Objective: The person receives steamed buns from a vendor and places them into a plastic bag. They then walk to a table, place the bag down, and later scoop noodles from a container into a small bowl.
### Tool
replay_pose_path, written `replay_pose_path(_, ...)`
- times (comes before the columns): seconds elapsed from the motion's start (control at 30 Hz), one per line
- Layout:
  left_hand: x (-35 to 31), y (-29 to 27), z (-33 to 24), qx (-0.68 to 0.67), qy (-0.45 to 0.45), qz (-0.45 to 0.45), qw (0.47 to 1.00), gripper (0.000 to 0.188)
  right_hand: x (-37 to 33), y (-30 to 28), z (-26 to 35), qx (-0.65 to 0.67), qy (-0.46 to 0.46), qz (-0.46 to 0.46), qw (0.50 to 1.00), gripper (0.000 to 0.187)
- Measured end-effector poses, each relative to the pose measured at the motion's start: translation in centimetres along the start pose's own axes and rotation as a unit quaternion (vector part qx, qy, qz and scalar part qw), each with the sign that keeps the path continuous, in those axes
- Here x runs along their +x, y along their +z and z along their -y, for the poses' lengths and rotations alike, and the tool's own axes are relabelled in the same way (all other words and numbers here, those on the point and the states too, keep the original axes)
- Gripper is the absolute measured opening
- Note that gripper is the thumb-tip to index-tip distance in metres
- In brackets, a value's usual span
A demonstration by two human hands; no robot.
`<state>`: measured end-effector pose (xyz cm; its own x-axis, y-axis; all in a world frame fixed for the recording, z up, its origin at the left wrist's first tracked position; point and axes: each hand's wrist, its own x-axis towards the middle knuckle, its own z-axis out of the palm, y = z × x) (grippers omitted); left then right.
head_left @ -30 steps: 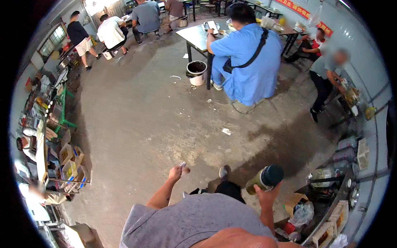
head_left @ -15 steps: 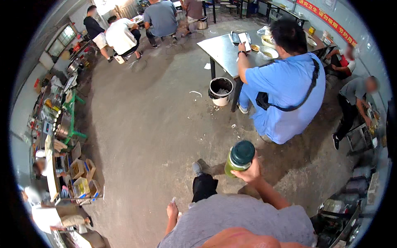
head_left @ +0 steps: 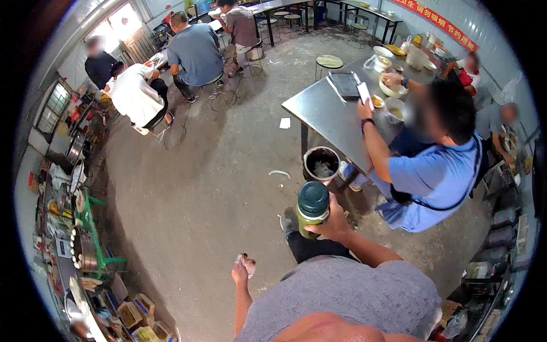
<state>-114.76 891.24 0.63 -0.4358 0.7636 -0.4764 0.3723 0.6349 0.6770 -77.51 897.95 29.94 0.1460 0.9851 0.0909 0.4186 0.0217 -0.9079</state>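
Note:
My right hand (head_left: 335, 222) is wrapped round a green bottle (head_left: 313, 206) with a dark teal lid and a pale band under it. The bottle stands upright in front of my body. Lower and to the left, my left hand (head_left: 239, 272) is closed on a small crumpled thing (head_left: 248, 264), partly clear like thin plastic and partly brownish; its exact kind is too small to tell. Beyond the bottle is a white bucket (head_left: 306, 162) with a dark liner, standing by a steel table's leg.
A person in a blue shirt (head_left: 439, 171) sits at the steel table (head_left: 330, 108) with bowls and a phone. A round stool (head_left: 329, 61) stands behind it. Several people sit at the far left. Crowded shelves and a green stand (head_left: 94, 228) line the left wall. Litter (head_left: 279, 173) lies on the concrete floor.
I have moved forward, so the table, bucket and seated person appear nearer and further right. The bottle has shifted slightly left and up in view, and my left hand has swung forward.

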Motion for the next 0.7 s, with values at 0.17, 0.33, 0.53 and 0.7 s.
replay_pose_path(0.17, 12.7, -5.4, -7.3, 0.233, 0.089, -0.054, 0.967, 0.042, 16.0, 7.1, -1.0, 0.032, -0.117, -0.038, 0.992, 0.085)
replay_pose_path(0.33, 22.6, -7.3, -2.4, 0.353, 0.086, 0.009, 0.932, 0.042, 29.6, 12.1, 1.8, 0.020, -0.063, -0.028, 0.997, 0.084)
replay_pose_path(0.53, 35.8, -6.2, -11.6, 0.367, 0.046, 0.101, 0.923, 0.040, 44.6, 16.4, 1.3, 0.048, -0.077, -0.101, 0.991, 0.086)
replay_pose_path(0.7, 52.1, -3.4, -26.3, 0.344, 0.146, 0.173, 0.911, 0.038, 54.4, 16.8, 1.5, 0.034, -0.017, -0.187, 0.982, 0.082)
